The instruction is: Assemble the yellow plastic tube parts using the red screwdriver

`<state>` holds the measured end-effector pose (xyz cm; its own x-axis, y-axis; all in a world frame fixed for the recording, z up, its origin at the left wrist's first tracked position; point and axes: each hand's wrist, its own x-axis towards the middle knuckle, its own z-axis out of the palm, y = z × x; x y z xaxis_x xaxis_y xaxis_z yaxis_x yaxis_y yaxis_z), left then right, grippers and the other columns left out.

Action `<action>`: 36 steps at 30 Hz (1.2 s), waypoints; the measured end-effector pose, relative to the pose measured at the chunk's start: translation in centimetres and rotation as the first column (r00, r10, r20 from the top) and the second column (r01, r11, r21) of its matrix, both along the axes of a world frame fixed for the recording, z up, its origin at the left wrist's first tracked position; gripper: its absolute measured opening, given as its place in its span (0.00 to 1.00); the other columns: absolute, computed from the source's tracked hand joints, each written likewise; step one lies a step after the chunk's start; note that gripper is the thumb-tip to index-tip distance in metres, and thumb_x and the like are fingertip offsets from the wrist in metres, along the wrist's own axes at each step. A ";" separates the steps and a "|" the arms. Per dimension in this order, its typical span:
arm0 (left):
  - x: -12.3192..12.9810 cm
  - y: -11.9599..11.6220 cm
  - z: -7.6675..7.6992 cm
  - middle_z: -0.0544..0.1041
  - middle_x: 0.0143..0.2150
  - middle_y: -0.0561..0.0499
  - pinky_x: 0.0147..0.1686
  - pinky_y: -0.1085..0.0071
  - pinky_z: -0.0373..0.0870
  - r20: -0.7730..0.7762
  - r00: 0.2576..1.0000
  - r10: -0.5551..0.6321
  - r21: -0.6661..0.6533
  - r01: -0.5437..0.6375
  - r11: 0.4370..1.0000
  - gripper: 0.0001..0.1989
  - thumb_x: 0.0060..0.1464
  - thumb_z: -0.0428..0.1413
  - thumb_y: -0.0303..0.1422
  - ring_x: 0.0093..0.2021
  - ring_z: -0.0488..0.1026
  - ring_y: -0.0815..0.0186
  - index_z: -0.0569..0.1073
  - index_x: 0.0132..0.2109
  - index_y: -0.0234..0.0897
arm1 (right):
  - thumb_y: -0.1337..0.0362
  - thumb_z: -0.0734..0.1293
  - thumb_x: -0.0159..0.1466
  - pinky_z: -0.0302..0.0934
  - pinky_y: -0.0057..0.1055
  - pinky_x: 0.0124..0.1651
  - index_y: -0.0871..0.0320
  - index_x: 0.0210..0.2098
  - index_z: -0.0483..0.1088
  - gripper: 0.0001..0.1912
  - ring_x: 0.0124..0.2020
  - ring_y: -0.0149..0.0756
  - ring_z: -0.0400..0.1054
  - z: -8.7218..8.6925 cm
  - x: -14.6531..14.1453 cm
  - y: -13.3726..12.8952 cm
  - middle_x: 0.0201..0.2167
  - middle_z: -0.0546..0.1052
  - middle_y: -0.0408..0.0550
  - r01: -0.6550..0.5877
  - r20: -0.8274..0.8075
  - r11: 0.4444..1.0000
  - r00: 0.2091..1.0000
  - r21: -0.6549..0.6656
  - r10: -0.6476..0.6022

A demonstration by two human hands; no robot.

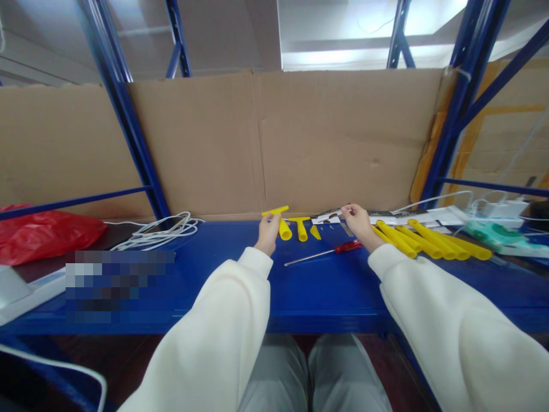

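Pinch grip: my left hand (pixel 267 233) holds a yellow T-shaped tool (pixel 285 230) near the back edge of the bench (pixel 317 297); my right hand (pixel 357 221) is at a white packet (pixel 331 218), grip unclear.

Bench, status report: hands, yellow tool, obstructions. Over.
Left hand gripping yellow T-shaped tool. Right hand at white printed sheet, grip unclear. Red-handled screwdriver on blue tabletop, possibly in the way.

tall brown cardboard panels (pixel 343 131) behind | flat blue metal shelf (pixel 214 286), blue uprights (pixel 128 114) | bright white ceiling light (pixel 343 60)
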<state>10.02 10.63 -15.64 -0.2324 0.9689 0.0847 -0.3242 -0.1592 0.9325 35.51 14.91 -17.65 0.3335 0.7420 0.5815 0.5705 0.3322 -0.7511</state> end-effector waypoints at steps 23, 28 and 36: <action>1.4 -1.5 0.4 0.76 0.23 0.52 0.22 0.75 0.69 0.074 0.997 -0.028 -0.062 0.032 0.998 0.17 0.57 0.54 0.26 0.24 0.77 0.65 0.70 0.54 0.28 | 0.76 0.64 0.53 0.65 0.29 0.35 0.61 0.29 0.76 0.09 0.27 0.34 0.69 0.5 0.1 5.6 0.22 0.76 0.45 -0.014 -0.006 0.949 1.000 -0.316 0.013; 1.9 -1.9 0.4 0.78 0.27 0.49 0.24 0.74 0.71 0.087 0.994 -0.071 -0.050 0.076 0.996 0.15 0.56 0.55 0.25 0.25 0.79 0.64 0.70 0.51 0.29 | 0.68 0.67 0.59 0.67 0.32 0.41 0.60 0.34 0.79 0.08 0.34 0.38 0.74 0.4 0.3 6.0 0.30 0.81 0.50 0.076 0.292 0.919 0.955 -0.388 0.044; 2.1 -2.1 0.0 0.79 0.28 0.49 0.26 0.72 0.73 0.097 0.988 -0.117 -0.050 0.122 0.991 0.16 0.54 0.55 0.25 0.26 0.79 0.63 0.70 0.51 0.30 | 0.57 0.62 0.67 0.64 0.37 0.51 0.59 0.50 0.77 0.19 0.52 0.47 0.73 0.5 0.1 5.3 0.49 0.79 0.60 0.252 0.731 0.837 0.642 -0.486 0.231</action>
